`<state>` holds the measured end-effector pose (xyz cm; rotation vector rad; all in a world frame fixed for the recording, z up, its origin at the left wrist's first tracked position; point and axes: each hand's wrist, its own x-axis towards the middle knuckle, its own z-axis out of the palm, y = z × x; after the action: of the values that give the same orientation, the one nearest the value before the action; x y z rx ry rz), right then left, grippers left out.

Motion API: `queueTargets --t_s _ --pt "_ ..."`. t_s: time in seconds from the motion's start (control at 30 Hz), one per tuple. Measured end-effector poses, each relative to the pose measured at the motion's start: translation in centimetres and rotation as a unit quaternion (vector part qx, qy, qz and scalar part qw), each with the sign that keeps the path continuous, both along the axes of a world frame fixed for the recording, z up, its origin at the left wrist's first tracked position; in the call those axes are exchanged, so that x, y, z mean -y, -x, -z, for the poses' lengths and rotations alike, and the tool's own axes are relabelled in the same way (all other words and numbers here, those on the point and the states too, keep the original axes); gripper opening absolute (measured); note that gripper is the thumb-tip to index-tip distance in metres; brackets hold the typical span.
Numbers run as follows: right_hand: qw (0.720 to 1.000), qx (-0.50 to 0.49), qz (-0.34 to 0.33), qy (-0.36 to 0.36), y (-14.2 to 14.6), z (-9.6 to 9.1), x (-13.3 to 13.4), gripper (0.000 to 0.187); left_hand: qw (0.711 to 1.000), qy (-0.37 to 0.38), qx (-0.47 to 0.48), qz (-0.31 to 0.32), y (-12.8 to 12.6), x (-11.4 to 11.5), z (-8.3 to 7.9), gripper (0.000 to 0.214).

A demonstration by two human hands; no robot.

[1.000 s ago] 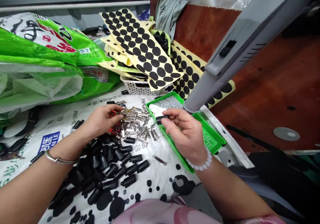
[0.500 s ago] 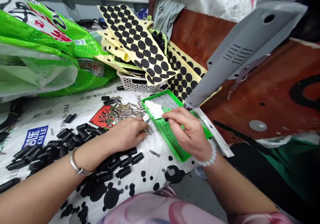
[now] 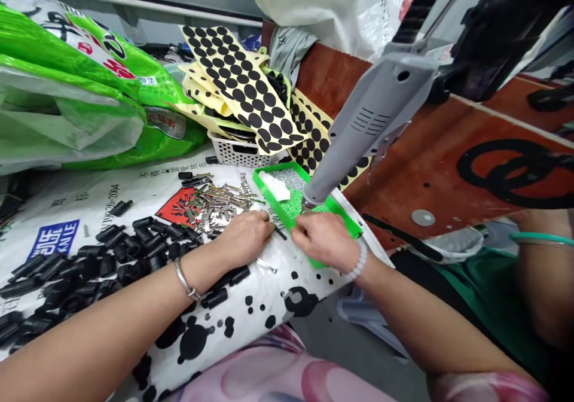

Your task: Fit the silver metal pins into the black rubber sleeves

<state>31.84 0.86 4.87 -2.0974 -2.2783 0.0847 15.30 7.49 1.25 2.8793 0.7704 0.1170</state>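
My left hand (image 3: 244,237) rests on the printed sack with its fingers curled. A thin dark piece (image 3: 280,233) sticks out from its fingertips toward my right hand (image 3: 325,240). That hand is closed, knuckles up, over the near end of the green tray (image 3: 262,182); what it holds is hidden. Both hands nearly touch. The tip of a grey hanging power screwdriver (image 3: 363,121) is just above my right hand. A heap of small metal clips (image 3: 215,201) lies beyond my left hand. Black plastic caps (image 3: 112,255) are spread to its left.
Yellow sheets of black round stickers (image 3: 244,88) drape over a white basket (image 3: 235,154) at the back. A big green bag (image 3: 67,85) fills the left. A brown board (image 3: 430,163) lies to the right. Another person's arm with a green bangle (image 3: 540,238) is at the far right.
My left hand left the metal clips and slid right to meet my right hand. My right hand came down to the tray's near end. The view swung right.
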Motion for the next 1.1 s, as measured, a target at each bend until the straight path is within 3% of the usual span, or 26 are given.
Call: queueTargets --t_s 0.17,0.47,0.63,0.77,0.9,1.0,1.1 --pt "0.999 -0.03 0.039 -0.006 -2.0 -2.4 -0.9 0.029 0.999 -0.042 -0.002 0.018 -0.4 0.3 0.3 0.026" --pt "0.998 -0.047 0.031 -0.016 -1.7 -1.9 -0.5 0.025 0.989 -0.079 -0.032 0.123 -3.6 0.2 0.3 0.027" --pt "0.998 -0.04 0.034 -0.035 -1.6 -1.2 -0.2 0.026 0.987 -0.083 -0.045 0.127 -2.7 0.9 0.3 0.02" --pt "0.999 -0.009 0.006 -0.051 0.2 1.2 -0.1 0.023 0.995 -0.068 -0.036 0.07 0.8 0.5 -0.6 0.019" --pt "0.997 -0.018 -0.012 -0.072 2.3 1.9 0.5 0.029 0.998 -0.03 -0.005 -0.053 4.7 -1.7 -1.8 0.023" --pt "0.988 -0.116 -0.051 -0.087 3.2 0.7 1.1 0.037 0.989 0.018 0.042 -0.142 6.8 -3.4 -1.9 0.021" --pt "0.956 -0.269 -0.105 -0.043 3.7 -0.1 0.9 0.025 0.971 0.077 0.103 -0.2 8.0 -4.3 -1.5 0.023"
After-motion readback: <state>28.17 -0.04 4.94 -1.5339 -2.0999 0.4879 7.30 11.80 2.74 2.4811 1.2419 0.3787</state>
